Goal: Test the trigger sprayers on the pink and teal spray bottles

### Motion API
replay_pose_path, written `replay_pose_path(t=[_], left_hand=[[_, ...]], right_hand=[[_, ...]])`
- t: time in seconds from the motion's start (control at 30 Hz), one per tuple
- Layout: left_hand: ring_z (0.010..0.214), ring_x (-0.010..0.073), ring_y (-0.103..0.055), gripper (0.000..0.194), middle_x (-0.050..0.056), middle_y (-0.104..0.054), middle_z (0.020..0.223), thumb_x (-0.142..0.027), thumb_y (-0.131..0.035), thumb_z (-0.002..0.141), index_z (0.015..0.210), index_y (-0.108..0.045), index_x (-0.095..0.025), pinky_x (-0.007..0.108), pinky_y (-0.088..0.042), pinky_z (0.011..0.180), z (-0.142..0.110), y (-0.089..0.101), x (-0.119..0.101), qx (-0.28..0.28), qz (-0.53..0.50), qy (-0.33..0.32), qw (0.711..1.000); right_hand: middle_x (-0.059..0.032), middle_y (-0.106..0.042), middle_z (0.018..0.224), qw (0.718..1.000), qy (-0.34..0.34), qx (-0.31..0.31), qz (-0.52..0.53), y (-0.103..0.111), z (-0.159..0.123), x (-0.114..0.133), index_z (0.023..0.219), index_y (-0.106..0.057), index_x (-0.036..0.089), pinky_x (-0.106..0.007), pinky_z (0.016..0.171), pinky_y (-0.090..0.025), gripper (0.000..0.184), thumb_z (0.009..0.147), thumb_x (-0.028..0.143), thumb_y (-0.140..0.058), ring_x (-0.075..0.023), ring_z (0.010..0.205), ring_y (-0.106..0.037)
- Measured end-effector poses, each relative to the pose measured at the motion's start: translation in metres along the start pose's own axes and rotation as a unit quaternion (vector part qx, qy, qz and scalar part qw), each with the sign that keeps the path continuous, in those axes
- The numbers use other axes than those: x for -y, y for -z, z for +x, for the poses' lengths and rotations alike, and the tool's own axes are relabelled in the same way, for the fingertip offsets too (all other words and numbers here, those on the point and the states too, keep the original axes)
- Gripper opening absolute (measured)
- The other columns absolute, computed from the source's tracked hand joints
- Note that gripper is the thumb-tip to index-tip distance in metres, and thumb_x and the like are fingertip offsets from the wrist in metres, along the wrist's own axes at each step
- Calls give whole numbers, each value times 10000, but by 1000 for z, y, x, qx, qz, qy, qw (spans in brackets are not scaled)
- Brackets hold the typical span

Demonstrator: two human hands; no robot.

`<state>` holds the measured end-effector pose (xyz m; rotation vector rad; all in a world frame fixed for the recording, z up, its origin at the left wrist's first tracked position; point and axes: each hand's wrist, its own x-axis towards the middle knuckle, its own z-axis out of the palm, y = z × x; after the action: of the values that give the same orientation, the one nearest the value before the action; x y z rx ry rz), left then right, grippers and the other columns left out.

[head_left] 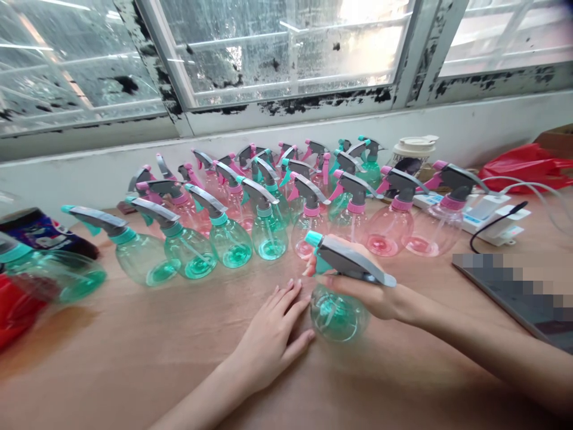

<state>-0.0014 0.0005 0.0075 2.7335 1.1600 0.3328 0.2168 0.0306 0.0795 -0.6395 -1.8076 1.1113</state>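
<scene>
My right hand (376, 292) is wrapped round the neck of a green spray bottle (338, 316), fingers near its teal and grey trigger head. The bottle's clear round body hangs below the hand; whether it touches the table I cannot tell. Flat on the wooden table, just left of that bottle, my left hand (275, 331) lies with its fingers stretched out and nothing in it. Beyond my hands stands a front row of spray bottles, green ones (233, 248) on the left and pink ones (387, 230) on the right.
More spray bottles crowd behind, towards the window wall. At left are another green bottle (58, 275), a dark drink bottle (45, 233) and red plastic (18, 310). At right are a paper cup (412, 155), a power strip with cables (487, 221), a red bag (528, 167) and a dark-edged device (501, 298).
</scene>
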Motion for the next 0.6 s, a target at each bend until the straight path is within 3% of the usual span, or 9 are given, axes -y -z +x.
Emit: replay_pose_path(t=[0.1,0.23,0.6], left_hand=[[1431,310,-303,472,155,-376,1535,-381,-533,984,1401,-460,-174,537,-290,1146,-1,0,0,-3,-3,-1,1000],[1438,302,-288,490,152,-370,1538,-372,-537,983,1416,-446,-162,526,-288,1151,-1,1,0,-3,0,-3,1000],[1443,299,-276,497,149,-363,1542,-367,-529,989,1432,-429,-165,526,-281,1154,-1,1,-1,6,1,0,1000]], right_hand=[[-32,-669,1040,1000,25,11,-5,0,0,-3,1063,-632,234,-288,675,-518,322,784,104,-539,-154,747,-625],[-31,-665,1074,999,30,10,-6,0,-1,-5,1180,-620,252,-288,671,-511,425,796,90,-535,-144,713,-617],[3,-688,795,999,9,8,-39,0,-3,-4,1268,-591,254,-331,701,-537,469,820,129,-534,-190,699,-644]])
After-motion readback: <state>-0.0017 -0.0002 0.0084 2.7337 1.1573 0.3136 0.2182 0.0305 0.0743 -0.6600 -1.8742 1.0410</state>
